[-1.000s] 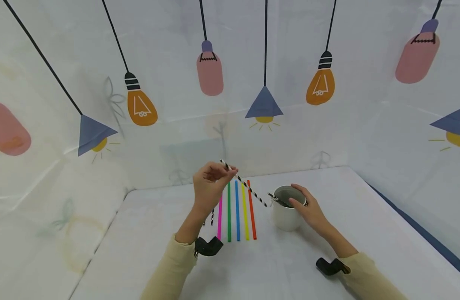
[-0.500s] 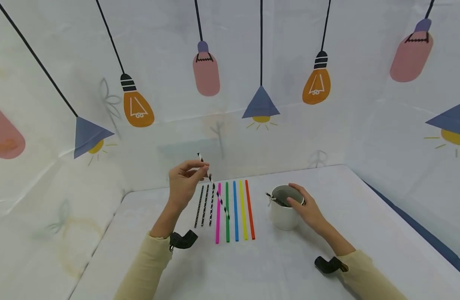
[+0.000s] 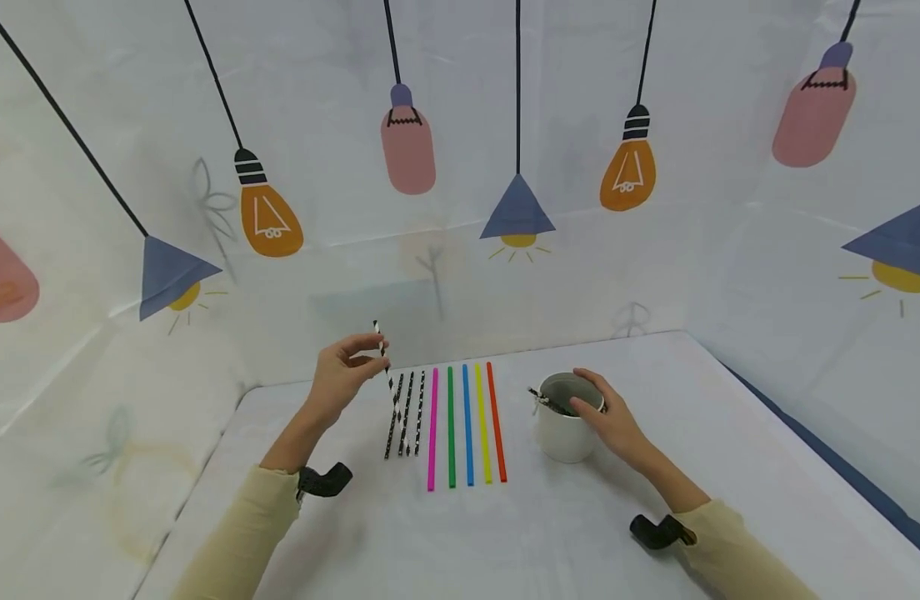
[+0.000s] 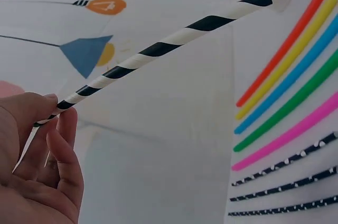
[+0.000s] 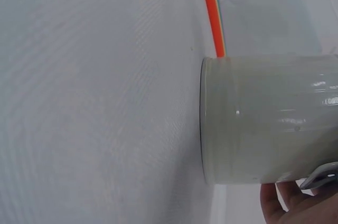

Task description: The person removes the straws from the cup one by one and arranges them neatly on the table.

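My left hand (image 3: 340, 377) pinches a black-and-white striped straw (image 4: 158, 49) between thumb and fingers near its upper end. In the head view the straw slants down across three black straws with white specks (image 3: 419, 417) lying on the table. My right hand (image 3: 610, 421) grips the rim of a white cylindrical pot (image 3: 565, 442), thumb at the near side and fingers around the far side. Inside the pot leans something dark and patterned (image 3: 552, 403), its end poking out over the left rim. A metal tab (image 5: 319, 176) shows by the right fingers.
To the right of the specked straws lie straws in a row: pink (image 3: 432, 433), green (image 3: 451, 429), blue (image 3: 468, 425), yellow (image 3: 483, 425) and red (image 3: 497, 425). The white table (image 3: 565, 542) ends at a sheet wall (image 3: 355, 275) printed with lamps.
My left hand has carried the striped straw leftward, from beside the pot, across the coloured straws to the specked ones. The straw now hangs steeper. The right hand stays on the pot.
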`<state>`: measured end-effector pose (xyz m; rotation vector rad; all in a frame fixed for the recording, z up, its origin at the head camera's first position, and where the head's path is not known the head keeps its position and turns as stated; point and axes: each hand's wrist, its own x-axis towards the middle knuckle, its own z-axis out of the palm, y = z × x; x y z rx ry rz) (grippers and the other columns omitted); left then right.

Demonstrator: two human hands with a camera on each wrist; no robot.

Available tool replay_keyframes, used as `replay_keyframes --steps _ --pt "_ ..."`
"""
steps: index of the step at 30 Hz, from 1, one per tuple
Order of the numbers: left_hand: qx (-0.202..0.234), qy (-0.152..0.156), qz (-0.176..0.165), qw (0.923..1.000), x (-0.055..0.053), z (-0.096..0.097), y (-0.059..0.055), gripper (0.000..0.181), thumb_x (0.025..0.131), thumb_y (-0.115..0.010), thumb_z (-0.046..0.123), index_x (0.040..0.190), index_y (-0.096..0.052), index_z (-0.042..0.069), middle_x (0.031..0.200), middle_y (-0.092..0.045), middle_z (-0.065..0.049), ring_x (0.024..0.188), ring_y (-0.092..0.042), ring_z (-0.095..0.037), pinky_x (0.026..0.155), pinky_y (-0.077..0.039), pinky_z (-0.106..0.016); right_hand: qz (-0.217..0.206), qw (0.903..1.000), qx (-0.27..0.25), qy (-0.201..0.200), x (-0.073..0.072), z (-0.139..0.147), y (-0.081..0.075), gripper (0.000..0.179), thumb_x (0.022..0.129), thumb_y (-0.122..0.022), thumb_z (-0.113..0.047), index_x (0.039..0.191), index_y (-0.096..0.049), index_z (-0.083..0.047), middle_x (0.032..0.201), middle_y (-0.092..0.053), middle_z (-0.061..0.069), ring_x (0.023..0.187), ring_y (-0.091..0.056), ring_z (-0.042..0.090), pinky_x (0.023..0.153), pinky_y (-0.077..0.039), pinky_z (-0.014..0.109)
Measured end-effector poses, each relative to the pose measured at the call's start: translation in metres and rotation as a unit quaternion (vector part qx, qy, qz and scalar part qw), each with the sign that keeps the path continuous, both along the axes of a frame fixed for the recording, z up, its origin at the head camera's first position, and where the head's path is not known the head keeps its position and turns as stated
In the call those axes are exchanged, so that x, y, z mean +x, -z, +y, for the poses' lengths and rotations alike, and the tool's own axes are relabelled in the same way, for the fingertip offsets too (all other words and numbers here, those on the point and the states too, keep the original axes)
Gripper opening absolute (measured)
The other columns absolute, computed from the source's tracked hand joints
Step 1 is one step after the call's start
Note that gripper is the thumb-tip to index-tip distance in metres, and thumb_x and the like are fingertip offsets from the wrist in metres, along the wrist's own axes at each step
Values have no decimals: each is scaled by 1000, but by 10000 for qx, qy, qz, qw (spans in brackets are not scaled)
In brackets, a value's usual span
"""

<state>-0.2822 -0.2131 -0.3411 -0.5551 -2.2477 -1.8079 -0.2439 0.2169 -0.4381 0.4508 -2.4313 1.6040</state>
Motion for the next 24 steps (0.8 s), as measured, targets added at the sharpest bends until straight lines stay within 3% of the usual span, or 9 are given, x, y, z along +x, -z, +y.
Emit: replay_keyframes --steps 5,8,15,24 --pt "-236 -113 -474 9985 -10 -19 8 40 88 -73 8 124 -61 -1 120 -63 -18 94 -66 -11 82 -52 -24 -62 9999 -97 -88 -1 1 0 53 99 -57 -12 146 -37 -2 143 -41 24 128 -39 40 89 -42 25" --pt "-314 -212 -687 9969 -16 -29 13 38 89 -73 13 122 -62 -4 117 -64 -19 93 -65 -11 85 -50 -23 -42 9999 -62 -78 0 1 0 52 99 -57 -15 147 -37 -6 144 -41 22 128 -39 38 88 -42 23" --pt "-571 -290 -1132 9915 -30 -42 25 41 89 -73 23 119 -64 -4 107 -69 -9 93 -65 -14 92 -48 -41 -24 9999 -110 -82 2 1 3 53 100 -56 -20 148 -36 -10 144 -41 17 128 -40 33 91 -43 29" --pt "-906 -181 -1510 9842 -48 -47 44 37 92 -70 21 122 -64 1 112 -67 -12 93 -66 -18 88 -50 -38 14 10000 -76 15 2 0 3 53 100 -56 -20 147 -37 -8 145 -42 17 130 -38 34 97 -40 45"
